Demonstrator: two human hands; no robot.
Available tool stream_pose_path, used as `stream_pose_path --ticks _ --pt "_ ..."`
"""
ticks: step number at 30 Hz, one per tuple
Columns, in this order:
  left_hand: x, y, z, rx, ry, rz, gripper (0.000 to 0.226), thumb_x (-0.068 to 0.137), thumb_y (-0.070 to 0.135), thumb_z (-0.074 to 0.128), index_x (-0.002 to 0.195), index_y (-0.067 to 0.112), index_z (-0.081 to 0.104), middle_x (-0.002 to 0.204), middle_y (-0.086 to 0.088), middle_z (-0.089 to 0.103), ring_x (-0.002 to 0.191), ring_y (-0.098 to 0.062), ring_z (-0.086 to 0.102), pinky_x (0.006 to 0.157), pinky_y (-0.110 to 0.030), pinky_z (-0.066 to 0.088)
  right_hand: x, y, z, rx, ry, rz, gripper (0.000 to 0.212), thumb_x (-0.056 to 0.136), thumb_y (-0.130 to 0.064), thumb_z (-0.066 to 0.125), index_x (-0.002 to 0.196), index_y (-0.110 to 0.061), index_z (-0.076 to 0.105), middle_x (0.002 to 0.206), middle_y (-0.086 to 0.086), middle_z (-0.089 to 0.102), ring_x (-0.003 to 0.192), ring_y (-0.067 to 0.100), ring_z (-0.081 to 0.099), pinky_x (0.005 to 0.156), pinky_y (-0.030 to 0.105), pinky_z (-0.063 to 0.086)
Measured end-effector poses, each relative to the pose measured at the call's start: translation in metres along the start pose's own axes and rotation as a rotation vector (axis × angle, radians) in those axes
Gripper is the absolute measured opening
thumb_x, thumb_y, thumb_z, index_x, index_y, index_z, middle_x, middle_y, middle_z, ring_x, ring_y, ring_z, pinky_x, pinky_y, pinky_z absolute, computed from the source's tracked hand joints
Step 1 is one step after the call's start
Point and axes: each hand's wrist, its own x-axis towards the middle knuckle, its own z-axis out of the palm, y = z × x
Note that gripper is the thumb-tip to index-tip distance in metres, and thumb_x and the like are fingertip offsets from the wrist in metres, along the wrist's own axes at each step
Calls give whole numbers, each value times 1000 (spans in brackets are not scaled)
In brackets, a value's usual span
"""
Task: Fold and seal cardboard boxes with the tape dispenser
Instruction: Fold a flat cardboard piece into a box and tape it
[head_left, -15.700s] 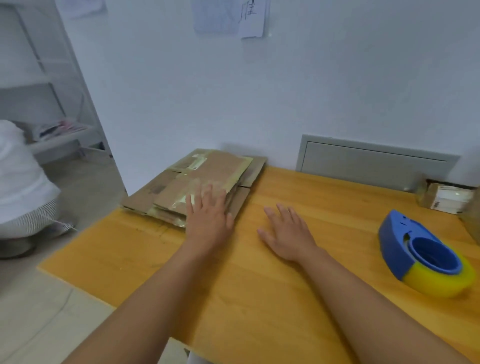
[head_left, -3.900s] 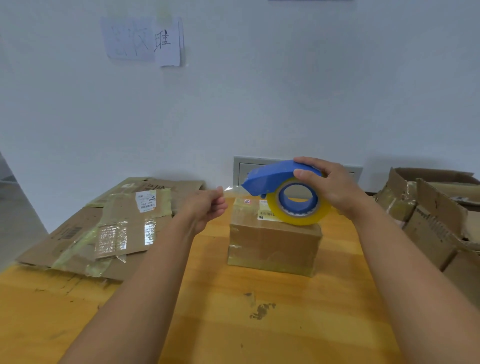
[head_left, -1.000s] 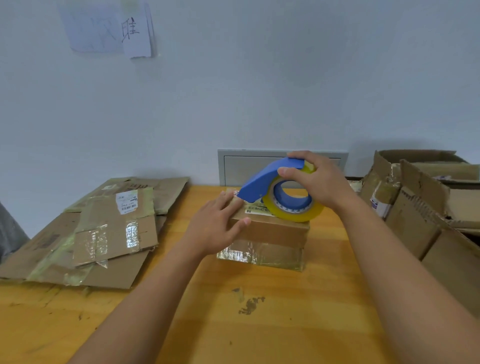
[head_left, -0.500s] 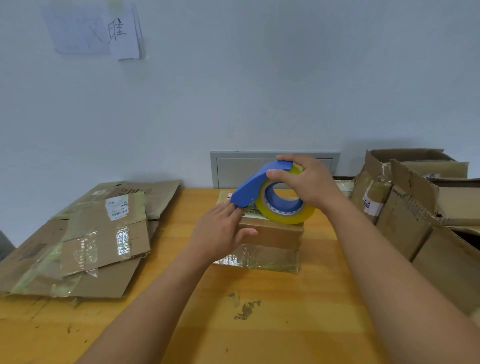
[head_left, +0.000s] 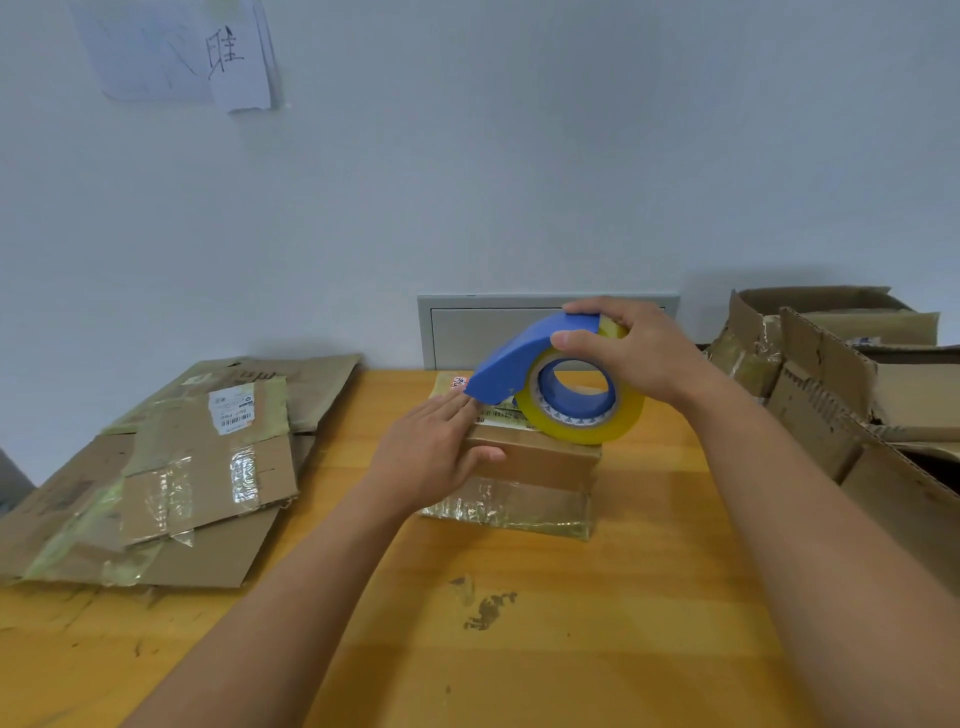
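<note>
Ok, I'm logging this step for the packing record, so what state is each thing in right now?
small cardboard box: folded up, standing on the table, flaps closed.
tape dispenser: resting on the box top, nose at its left end.
right hand: grips the dispenser.
left hand: fingers flat on the box top, thumb on its front.
flattened cardboard: stacked flat, unfolded.
open boxes: flaps up.

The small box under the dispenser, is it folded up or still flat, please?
Folded up: the small box stands as a closed block, its top and front faces visible.
</note>
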Motion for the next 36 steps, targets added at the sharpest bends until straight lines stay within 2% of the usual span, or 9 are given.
stream_pose_path --ticks 4,8,15,18,22,26,29,32,36 --pt "0 -2 0 22 -11 3 81 93 73 24 153 20 35 151 0 47 143 -19 37 113 -30 20 2 -1 -1 8 -26 2 41 86 -50 71 123 -34 66 118 -14 62 107 8 56 92 29 45" --pt "1 -10 1 22 -26 -20 83 91 75 22 147 18 43 151 -2 46 143 -19 37 115 -36 30 1 -3 -7 24 2 -3 36 88 -46 70 121 -32 67 116 -15 63 105 7 58 92 29 46" --pt "-4 -17 -5 33 -39 -59 82 91 72 23 153 20 35 156 -1 37 146 -20 33 113 -35 34 -9 3 -18 110 -6 -11 32 89 -33 71 121 -30 68 114 -24 61 102 -7 57 82 14 44" --pt "-4 -13 -5 25 -72 -57 75 92 70 22 155 30 28 159 1 33 148 -19 27 116 -35 28 -11 3 -14 110 13 -31 34 88 -31 73 122 -30 68 115 -23 61 109 1 59 89 20 44" --pt "-6 -9 -6 55 -69 -30 73 93 68 15 150 28 39 157 -2 37 145 -24 32 116 -38 28 -10 4 -11 83 -10 -28 37 87 -35 74 123 -33 67 116 -23 62 110 4 59 90 21 44" --pt "-2 0 -2 72 -84 -2 74 96 67 22 156 24 25 165 4 14 152 -16 7 122 -33 3 -10 10 -10 77 -4 -13 38 88 -39 73 124 -36 65 121 -16 61 112 9 59 92 27 46" --pt "2 5 -2 55 -135 -35 86 91 77 27 159 25 14 165 5 15 151 -15 13 121 -32 11 -11 13 -11 39 -2 -18 36 89 -40 71 124 -36 61 122 -11 60 110 14 59 90 30 48" --pt "6 10 0 88 -111 -19 91 86 82 23 157 27 17 162 3 26 148 -19 24 119 -34 20 -12 16 -11 16 10 -22 35 90 -41 70 123 -36 59 121 -9 60 107 16 59 90 33 49" --pt "11 17 4 27 -105 1 83 90 72 34 156 22 25 161 2 29 150 -18 19 120 -30 12 -14 18 -10 15 9 -18 36 86 -47 73 119 -40 60 112 -13 61 92 15 61 84 35 51"
